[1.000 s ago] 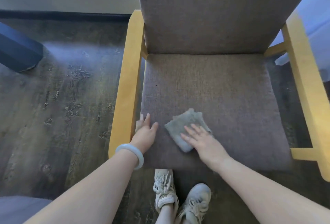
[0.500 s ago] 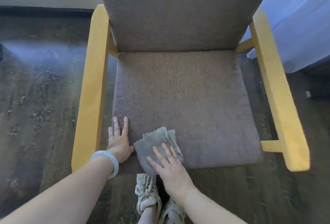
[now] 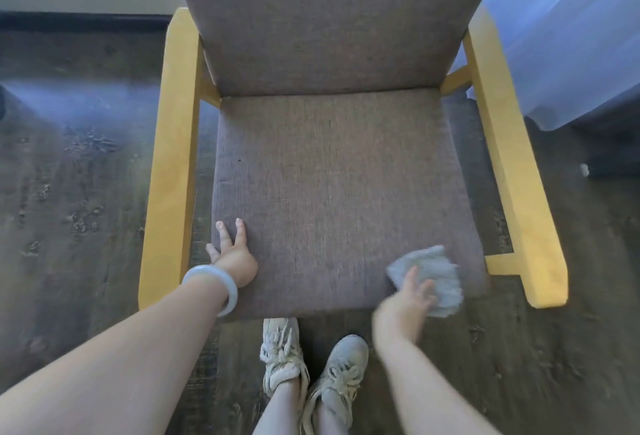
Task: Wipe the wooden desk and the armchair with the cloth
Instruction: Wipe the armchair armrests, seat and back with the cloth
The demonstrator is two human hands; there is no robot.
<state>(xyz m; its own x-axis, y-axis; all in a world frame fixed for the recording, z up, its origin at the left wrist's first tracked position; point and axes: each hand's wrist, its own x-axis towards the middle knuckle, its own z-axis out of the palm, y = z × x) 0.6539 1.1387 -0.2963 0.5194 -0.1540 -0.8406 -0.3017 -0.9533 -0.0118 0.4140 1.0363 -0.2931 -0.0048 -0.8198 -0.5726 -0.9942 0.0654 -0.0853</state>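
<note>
The armchair (image 3: 332, 174) has a brown-grey fabric seat and back, with yellow wooden arms at both sides. A grey cloth (image 3: 436, 275) lies on the seat's front right corner. My right hand (image 3: 405, 299) presses flat on the cloth with straight fingers, blurred by motion. My left hand (image 3: 233, 254), with a pale bangle on the wrist, rests with spread fingers on the seat's front left corner. The wooden desk is out of view.
Dark wood-look floor (image 3: 69, 209) surrounds the chair. My two feet in light sneakers (image 3: 311, 365) stand just in front of the seat. A white curtain or sheet (image 3: 571, 36) hangs at the right, close to the right arm (image 3: 512, 157).
My right hand has swept the cloth along the seat's front edge from the left part to the right corner. My left hand stays on the front left corner.
</note>
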